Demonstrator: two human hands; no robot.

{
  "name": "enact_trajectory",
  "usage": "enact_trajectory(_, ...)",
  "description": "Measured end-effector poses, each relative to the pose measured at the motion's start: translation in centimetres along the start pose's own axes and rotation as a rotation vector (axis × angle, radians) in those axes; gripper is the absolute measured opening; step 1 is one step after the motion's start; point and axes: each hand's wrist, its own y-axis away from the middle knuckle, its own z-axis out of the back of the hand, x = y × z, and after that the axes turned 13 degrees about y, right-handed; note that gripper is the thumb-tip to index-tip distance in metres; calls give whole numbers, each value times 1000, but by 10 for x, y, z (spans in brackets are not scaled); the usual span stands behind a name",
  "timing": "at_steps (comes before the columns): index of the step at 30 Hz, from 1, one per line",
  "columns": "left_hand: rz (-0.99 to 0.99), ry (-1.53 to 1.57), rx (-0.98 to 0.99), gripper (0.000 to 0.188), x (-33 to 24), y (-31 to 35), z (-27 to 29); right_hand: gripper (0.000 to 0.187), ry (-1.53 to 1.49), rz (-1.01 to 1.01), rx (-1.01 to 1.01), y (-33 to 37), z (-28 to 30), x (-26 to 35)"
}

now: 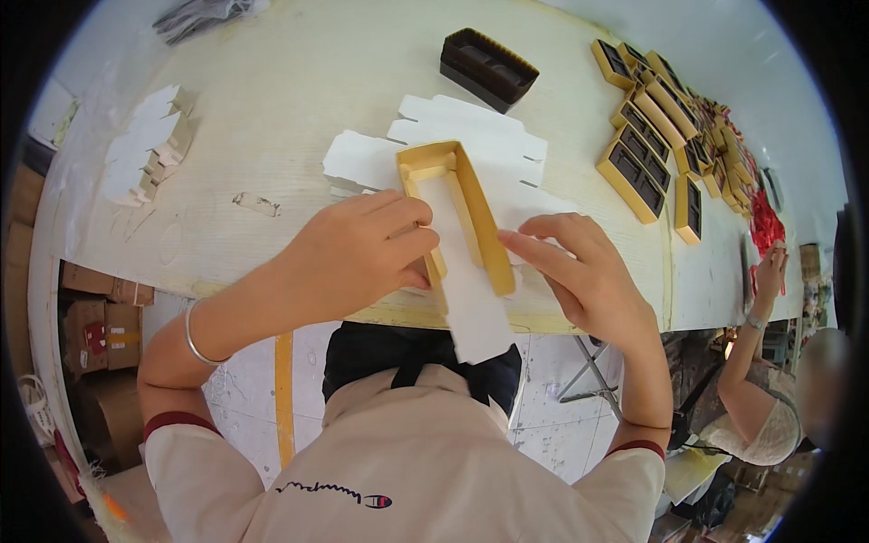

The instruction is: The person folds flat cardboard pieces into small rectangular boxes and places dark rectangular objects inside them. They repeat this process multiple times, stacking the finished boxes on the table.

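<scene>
Between my hands is a long gold cardboard box (pixel 484 231), partly folded, with its far end standing and a white flap (pixel 478 321) hanging flat at the near end. My left hand (pixel 376 240) grips the box's left wall, fingers curled over it. On the other side, my right hand (pixel 579 267) has its index fingertip against the right wall, fingers bent and partly spread. Beneath and beyond the box lie flat white box blanks (pixel 362 158). A stack of dark brown plastic trays (pixel 489 68) sits farther off.
Several gold boxes with dark inserts (pixel 634 172) crowd the table's right side. White folded card pieces (pixel 149 149) stand at the left. A co-worker's arm (pixel 751 335) reaches near red ribbon (pixel 768 222) at far right. Cardboard cartons (pixel 100 317) are below the table at left.
</scene>
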Motion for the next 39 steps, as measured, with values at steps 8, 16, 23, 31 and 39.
enact_trajectory(8, 4, 165, 72, 30, 1, -1, -1, 28, -162, 78, 42, -4, -20, -7)
enact_trajectory(16, 269, 253, -78, 13, -21, -15, -29, 24, -331, -162, -33, -14, -43, 21)
enact_trajectory(23, 386, 517, -98, 6, -15, -11, -25, 43, -90, -38, -33, 11, -20, 32)
enact_trajectory(31, 524, 856, 114, 25, -12, -20, -2, 39, -250, -11, -315, 17, -56, 26)
enact_trajectory(39, 481, 943, -128, 31, -11, -8, -18, 27, -414, -337, -279, 2, -57, 40)
